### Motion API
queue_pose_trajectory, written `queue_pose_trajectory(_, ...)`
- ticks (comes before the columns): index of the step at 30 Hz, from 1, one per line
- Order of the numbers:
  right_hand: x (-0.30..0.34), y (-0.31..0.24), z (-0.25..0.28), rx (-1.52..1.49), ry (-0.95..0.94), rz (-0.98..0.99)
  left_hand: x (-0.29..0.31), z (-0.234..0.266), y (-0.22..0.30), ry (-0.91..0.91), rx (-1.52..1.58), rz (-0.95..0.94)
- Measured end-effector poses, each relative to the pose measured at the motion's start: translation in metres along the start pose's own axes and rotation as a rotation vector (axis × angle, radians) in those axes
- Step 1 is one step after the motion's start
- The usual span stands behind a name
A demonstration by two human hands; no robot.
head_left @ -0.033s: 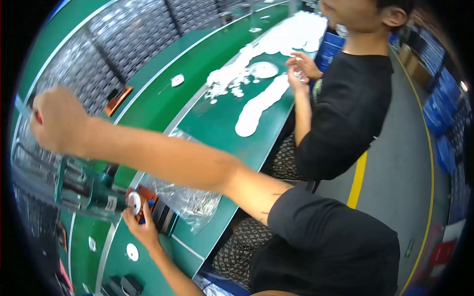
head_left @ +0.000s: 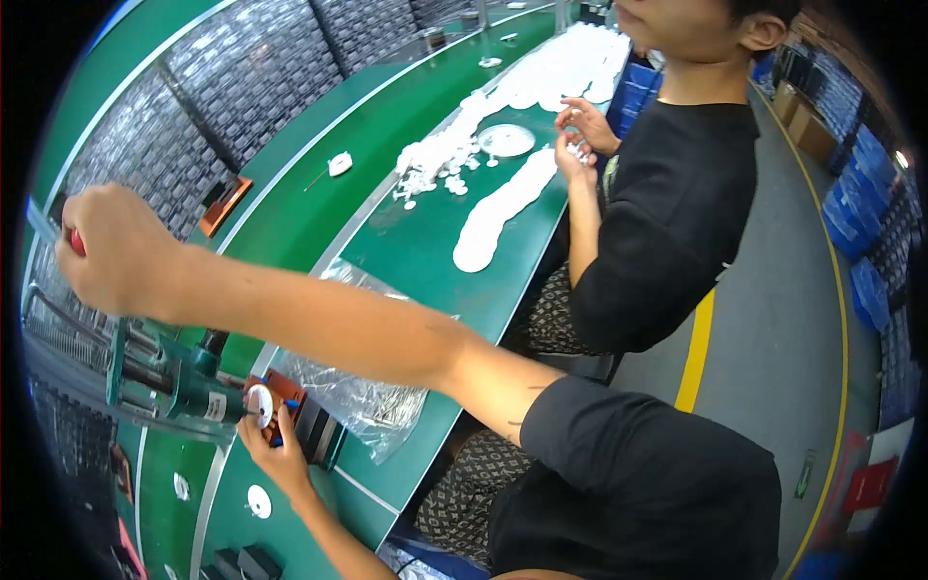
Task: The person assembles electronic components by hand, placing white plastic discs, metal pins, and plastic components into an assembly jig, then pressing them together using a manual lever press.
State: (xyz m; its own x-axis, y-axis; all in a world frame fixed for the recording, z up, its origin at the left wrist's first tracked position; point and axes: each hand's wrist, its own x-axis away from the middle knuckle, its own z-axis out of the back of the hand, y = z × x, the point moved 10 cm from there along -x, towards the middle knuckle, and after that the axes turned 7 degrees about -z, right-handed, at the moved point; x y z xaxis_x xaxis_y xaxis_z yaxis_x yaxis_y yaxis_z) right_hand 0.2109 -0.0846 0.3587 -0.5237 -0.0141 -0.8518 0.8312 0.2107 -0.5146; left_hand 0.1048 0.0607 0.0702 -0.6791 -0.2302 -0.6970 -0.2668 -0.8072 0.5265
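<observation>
My right hand (head_left: 121, 251) is closed round a red-ended lever handle (head_left: 76, 242) at the upper left, arm stretched across the view. Below it stands a green hand press (head_left: 188, 387), its ram end pointing at a white round disc (head_left: 258, 406). That disc rests in an orange fixture (head_left: 288, 391) with blue parts. Thumb and fingers of my left hand (head_left: 275, 449) pinch the disc's near edge; the fingertips are partly hidden. Another white disc (head_left: 258, 501) with a centre hole lies on the green table beside my left wrist.
A clear plastic bag of metal pins (head_left: 391, 404) lies beside the fixture. To the right a co-worker (head_left: 667, 222) holds small white pieces, near heaped white parts (head_left: 435, 164) and a row of overlapping discs (head_left: 503, 217). A green conveyor (head_left: 290, 208) runs behind, carrying a white part (head_left: 339, 164).
My right hand has come down slightly with the lever handle and is less blurred. My left hand stays at the disc. The whole view has shifted a little.
</observation>
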Motion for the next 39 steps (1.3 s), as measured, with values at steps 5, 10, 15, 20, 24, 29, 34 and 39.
queue_pose_trajectory(5, 0.118, -0.059, 0.085, -0.398, -0.038, 0.024, 0.013, -0.001, -0.035, -0.147, -0.077, -0.053)
queue_pose_trajectory(10, 0.228, -0.021, 0.113, -0.568, -0.116, -0.148, -0.002, -0.003, 0.007, -0.16, -0.168, -0.067)
queue_pose_trajectory(15, 0.173, -0.06, 0.093, -0.383, -0.135, 0.012, 0.026, -0.002, -0.062, -0.017, 0.171, 0.271)
queue_pose_trajectory(20, 0.071, -0.034, 0.038, -0.373, 0.002, 0.191, 0.002, -0.001, 0.013, -0.022, -0.244, -0.119)
queue_pose_trajectory(24, 0.075, 0.01, 0.032, -0.343, 0.08, 0.237, 0.004, 0.003, 0.035, 0.0, -0.325, -0.36)
queue_pose_trajectory(29, 0.205, 0.023, 0.052, -0.026, -0.212, 0.427, 0.022, 0.045, 0.032, 0.048, -0.004, -0.378)
queue_pose_trajectory(34, 0.27, 0.041, 0.031, 0.062, -0.467, 0.709, 0.051, 0.016, 0.009, 0.197, 0.32, 0.036)
queue_pose_trajectory(39, 0.269, 0.059, 0.039, 0.01, -0.454, 0.626, 0.056, -0.007, 0.02, 0.144, 0.294, 0.159)
